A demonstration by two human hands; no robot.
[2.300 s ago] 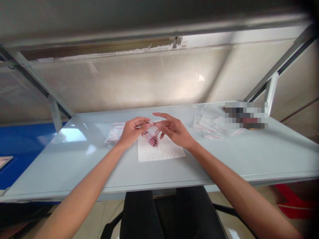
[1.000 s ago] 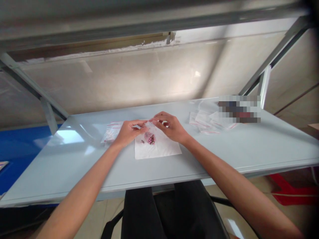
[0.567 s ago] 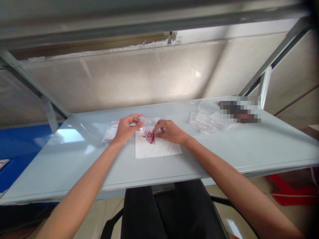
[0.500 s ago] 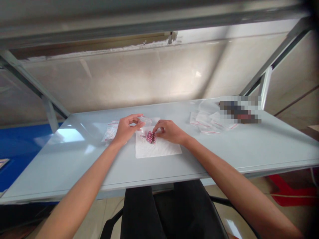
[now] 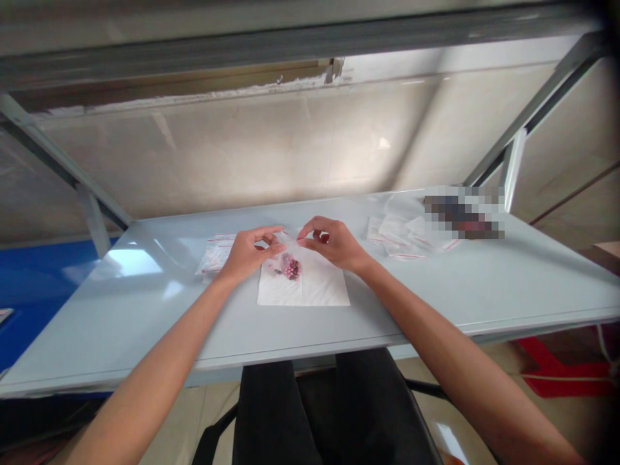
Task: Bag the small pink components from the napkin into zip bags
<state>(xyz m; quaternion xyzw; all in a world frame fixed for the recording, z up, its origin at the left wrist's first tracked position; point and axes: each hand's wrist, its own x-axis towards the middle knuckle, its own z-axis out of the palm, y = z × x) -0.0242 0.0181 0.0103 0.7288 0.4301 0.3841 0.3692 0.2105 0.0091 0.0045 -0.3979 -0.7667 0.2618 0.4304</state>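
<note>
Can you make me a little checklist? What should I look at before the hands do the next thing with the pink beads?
1. The left hand and right hand are both at the top of the small clear plastic bag: ok.
2. The bag's top is open: cannot tell, it's too small to see.
3. The pink beads are in one clump: ok.
4. The dark pieces are with the clump: not ok, they lie a little apart.
5. The beads are well inside the white paper sheet: ok.
6. More zip bags are on the table: ok.
</note>
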